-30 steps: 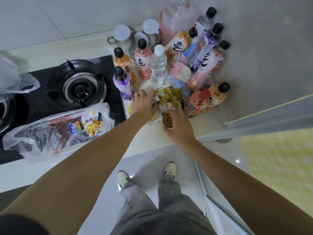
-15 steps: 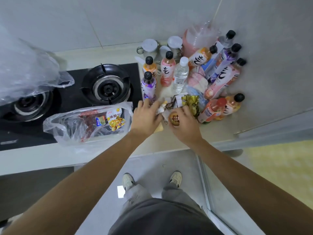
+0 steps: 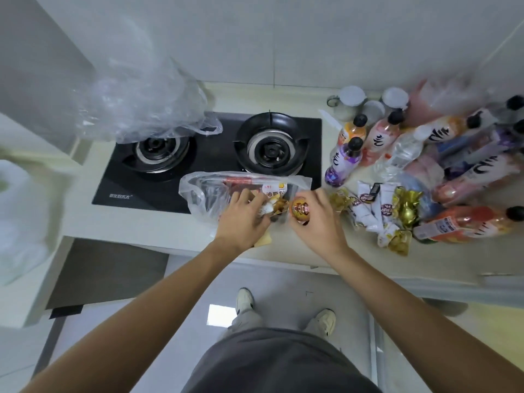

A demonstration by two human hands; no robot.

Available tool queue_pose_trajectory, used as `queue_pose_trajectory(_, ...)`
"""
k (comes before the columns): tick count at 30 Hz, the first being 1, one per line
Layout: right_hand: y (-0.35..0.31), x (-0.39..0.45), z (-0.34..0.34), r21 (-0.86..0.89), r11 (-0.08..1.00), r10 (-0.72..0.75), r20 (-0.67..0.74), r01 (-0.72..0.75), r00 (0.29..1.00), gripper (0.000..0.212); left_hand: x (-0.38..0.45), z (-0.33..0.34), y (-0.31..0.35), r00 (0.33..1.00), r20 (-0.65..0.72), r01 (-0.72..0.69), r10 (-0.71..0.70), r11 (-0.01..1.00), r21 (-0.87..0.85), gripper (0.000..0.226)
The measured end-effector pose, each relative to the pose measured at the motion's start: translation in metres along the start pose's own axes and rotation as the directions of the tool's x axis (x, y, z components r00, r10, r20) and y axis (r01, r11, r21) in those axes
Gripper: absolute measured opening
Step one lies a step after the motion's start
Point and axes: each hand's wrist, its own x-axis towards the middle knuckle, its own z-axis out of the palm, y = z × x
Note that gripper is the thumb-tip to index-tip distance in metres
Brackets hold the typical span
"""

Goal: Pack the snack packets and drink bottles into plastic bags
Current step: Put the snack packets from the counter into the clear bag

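Two hands work the plastic bag: left hand grips a snack packet at its mouth, right hand pinches a round snack for insertion

Head-worn view, steeply down, counter close

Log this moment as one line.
left hand: holds packets at bag | right hand: holds round snack | bottles: unpacked

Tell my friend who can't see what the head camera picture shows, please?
A person's right hand holds a small round snack beside a clear plastic bag of snacks on the stove, while the left hand holds the bag's mouth. Drink bottles and snack packets crowd the counter to the right.
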Motion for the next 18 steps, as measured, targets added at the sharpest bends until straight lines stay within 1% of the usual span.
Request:
queue_pose_trajectory(2, -0.015, 0.009, 0.016, 0.011, 1.000, -0.017, 0.026, 0.017, 1.000, 0.044, 0.002, -0.005, -0.020, 1.000, 0.000, 0.025, -0.025, 0.999, -0.026, 0.037)
queue_pose_trajectory(5, -0.027, 0.021, 0.041, -0.028, 0.999, -0.024, 0.084, 0.027, 0.996, 0.042, 0.009, -0.005, -0.046, 0.999, 0.033, 0.044, -0.043, 0.999, -0.014, 0.034)
queue_pose_trajectory(8, -0.033, 0.032, 0.065, -0.080, 0.997, -0.005, 0.145, 0.017, 0.989, 0.043, 0.020, 0.003, -0.069, 0.994, 0.080, 0.069, -0.069, 0.998, 0.003, 0.030)
queue_pose_trajectory(12, -0.040, 0.047, 0.093, -0.131, 0.991, 0.045, 0.254, -0.011, 0.966, 0.050, 0.036, 0.013, -0.089, 0.980, 0.163, 0.116, -0.118, 0.993, 0.020, 0.034)
queue_pose_trajectory(15, -0.043, 0.056, 0.111, -0.163, 0.987, 0.042, 0.306, 0.009, 0.951, 0.055, 0.048, 0.017, -0.100, 0.987, 0.133, 0.090, -0.094, 0.995, 0.036, 0.033)
queue_pose_trajectory(18, -0.042, 0.061, 0.123, -0.207, 0.978, 0.024, 0.291, 0.038, 0.957, 0.052, 0.059, 0.021, -0.112, 0.997, 0.058, 0.037, -0.042, 0.997, 0.073, 0.030)
